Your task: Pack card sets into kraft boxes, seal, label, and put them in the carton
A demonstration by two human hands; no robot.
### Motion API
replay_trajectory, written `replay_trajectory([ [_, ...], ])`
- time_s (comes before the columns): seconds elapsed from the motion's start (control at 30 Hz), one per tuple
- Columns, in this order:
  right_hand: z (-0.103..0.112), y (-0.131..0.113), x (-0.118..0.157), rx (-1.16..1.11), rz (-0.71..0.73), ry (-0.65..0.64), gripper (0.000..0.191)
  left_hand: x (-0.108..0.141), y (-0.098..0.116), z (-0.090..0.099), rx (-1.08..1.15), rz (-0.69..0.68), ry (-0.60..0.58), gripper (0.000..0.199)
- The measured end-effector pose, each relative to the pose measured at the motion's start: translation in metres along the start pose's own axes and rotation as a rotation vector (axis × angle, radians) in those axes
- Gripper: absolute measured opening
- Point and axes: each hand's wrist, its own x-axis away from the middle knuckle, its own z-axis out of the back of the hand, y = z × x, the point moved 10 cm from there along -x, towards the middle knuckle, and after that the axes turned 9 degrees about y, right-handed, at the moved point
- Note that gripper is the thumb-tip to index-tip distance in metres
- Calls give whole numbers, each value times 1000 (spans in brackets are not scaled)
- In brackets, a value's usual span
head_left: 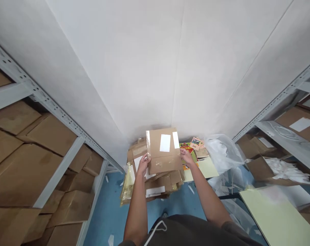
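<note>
Between my two hands is a flattened piece of cardboard [163,160] with white labels and strips of clear tape on its face. My left hand [143,164] grips its left edge, thumb in front. On the opposite edge, my right hand [186,157] is closed with the fingers partly behind the board. Below and behind it lies a pile of flattened cardboard [155,181], with tape and white labels showing. Right of the pile, a colourful printed packet [187,148] and small booklets [201,152] rest near a pale yellow sheet [206,169].
Metal shelving with brown boxes [42,140] stands on the left. At right are a clear plastic bag [223,153] of white material, an open box with white stuffing [285,171] and a pale board [275,212]. Paper scraps lie on the blue floor [101,208]. A white wall [144,68] rises ahead.
</note>
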Motion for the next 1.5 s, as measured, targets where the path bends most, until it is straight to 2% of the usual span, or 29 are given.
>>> replay_trajectory([
  [0.1,42,-14,6,-25,12,49,57,5,12,-37,-63,-4,-109,92],
  [0.2,95,-24,18,-74,35,93,58,15,18,-89,-80,-12,-211,90],
  [0.3,164,-27,40,-139,35,161,58,34,19,-155,-53,-7,-303,89],
  [0.4,246,-27,72,-192,29,237,57,66,15,-235,-48,15,-417,92],
  [0.57,393,-21,144,-281,10,334,64,140,1,-381,-138,29,-636,93],
  [0.73,529,-8,228,-335,3,440,73,227,-27,-517,-252,35,-822,93],
  [0.83,602,8,284,-354,8,553,76,287,-53,-590,-297,50,-951,93],
  [0.93,662,34,342,-382,-3,672,75,344,-83,-652,-355,63,-1050,91],
  [1.07,715,76,416,-441,-16,827,74,412,-132,-718,-454,92,-1199,90],
  [1.2,739,118,470,-484,-57,982,73,456,-184,-765,-517,148,-1331,89],
  [1.33,747,150,491,-519,-110,1087,71,471,-233,-800,-574,193,-1409,90],
  [1.5,758,191,486,-471,-223,1251,72,465,-285,-841,-656,218,-1467,86],
])
